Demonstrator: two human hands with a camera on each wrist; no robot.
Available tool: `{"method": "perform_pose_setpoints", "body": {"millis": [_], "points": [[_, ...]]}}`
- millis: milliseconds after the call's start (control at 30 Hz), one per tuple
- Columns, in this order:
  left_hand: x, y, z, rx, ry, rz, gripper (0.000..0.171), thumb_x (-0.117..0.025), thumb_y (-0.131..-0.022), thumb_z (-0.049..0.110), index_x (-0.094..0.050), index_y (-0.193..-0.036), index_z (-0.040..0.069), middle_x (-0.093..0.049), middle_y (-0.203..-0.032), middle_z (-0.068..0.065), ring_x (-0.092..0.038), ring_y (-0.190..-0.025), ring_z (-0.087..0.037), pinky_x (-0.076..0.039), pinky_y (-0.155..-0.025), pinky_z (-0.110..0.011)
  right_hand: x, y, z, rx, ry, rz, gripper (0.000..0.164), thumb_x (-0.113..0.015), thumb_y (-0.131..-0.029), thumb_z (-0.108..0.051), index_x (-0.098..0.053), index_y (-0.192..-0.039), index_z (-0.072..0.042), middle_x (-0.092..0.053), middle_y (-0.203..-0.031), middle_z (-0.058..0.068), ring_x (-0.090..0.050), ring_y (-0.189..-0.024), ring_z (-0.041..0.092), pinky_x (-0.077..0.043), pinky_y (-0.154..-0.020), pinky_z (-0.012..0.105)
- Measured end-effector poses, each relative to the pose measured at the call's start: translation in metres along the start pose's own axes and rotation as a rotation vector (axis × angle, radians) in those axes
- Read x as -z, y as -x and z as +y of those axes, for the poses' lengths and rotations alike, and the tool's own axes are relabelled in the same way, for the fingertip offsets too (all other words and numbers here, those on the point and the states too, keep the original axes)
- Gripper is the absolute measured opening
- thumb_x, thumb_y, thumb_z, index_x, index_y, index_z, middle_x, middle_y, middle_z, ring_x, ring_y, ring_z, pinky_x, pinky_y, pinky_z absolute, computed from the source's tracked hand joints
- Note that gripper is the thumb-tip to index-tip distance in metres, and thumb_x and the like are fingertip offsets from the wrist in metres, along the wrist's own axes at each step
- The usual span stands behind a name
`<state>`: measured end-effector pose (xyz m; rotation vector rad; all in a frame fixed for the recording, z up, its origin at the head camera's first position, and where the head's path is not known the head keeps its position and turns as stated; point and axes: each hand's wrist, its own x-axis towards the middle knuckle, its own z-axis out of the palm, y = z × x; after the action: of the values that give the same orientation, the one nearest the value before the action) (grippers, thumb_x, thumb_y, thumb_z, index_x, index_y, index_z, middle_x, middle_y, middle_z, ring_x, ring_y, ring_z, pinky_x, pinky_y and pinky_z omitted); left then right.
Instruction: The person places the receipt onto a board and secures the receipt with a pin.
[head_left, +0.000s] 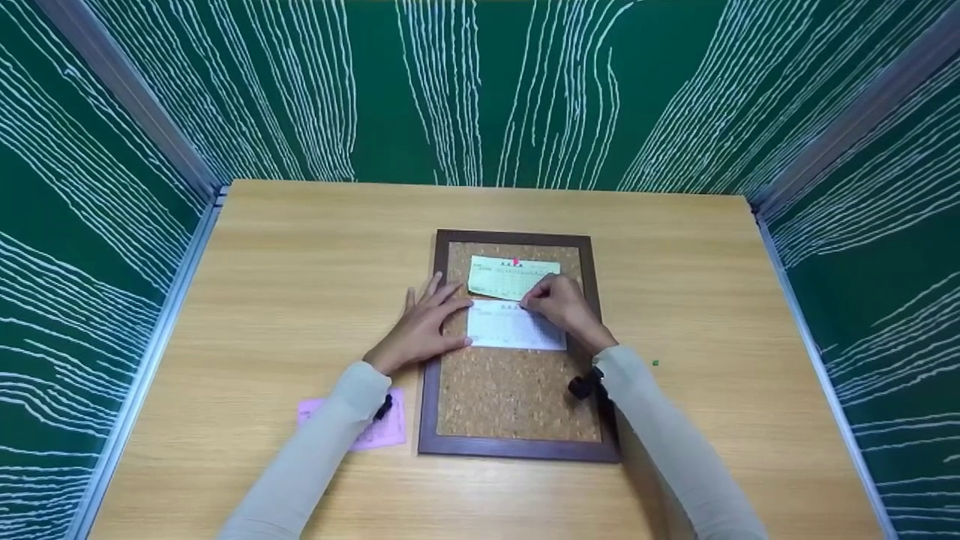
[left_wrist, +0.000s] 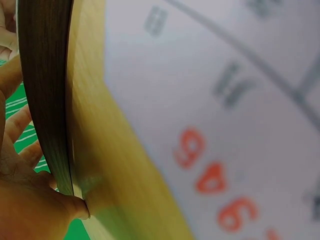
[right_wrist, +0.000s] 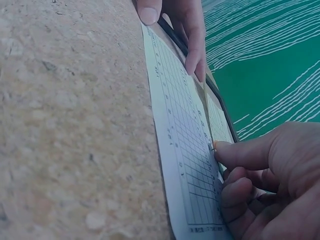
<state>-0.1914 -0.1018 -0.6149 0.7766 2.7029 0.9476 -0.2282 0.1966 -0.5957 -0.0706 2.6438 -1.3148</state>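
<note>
A white printed slip (head_left: 510, 328) lies on the cork board (head_left: 517, 397), just below a pale green slip (head_left: 499, 277) that has a red push pin (head_left: 515, 262) at its top edge. My left hand (head_left: 424, 326) rests with spread fingers at the white slip's left edge, thumb near the lower corner and a fingertip near the upper one. With thumb and fingertips my right hand (head_left: 562, 307) pinches a small orange push pin (right_wrist: 215, 145) at the white slip's top edge. The pin is mostly hidden by the fingers.
The board's dark brown frame (head_left: 517, 448) lies on a wooden table (head_left: 300, 262). Pink slips (head_left: 390, 427) lie left of the board, partly under the left forearm. A tiny green object (head_left: 655, 363) sits to the right. Green walls with white lines surround the table.
</note>
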Motion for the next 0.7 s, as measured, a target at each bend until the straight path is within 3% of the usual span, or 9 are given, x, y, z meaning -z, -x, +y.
{"method": "perform_pose_setpoints", "body": {"millis": [700], "points": [[0.0001,-0.0012,-0.0003,0.019,-0.004,-0.01,0.073,-0.082,-0.097,0.05,-0.059,-0.16,0.022,-0.027,-0.182,-0.006,0.002,-0.171,-0.034,0.007,-0.128,-0.075,-0.001,0.001,-0.0033,0.01,0.021,0.014,0.006,-0.082,-0.094,-0.001,-0.084,-0.088,0.0,-0.075,-0.088,0.007,-0.06,-0.078,0.016,-0.046,-0.064,0.023]]}}
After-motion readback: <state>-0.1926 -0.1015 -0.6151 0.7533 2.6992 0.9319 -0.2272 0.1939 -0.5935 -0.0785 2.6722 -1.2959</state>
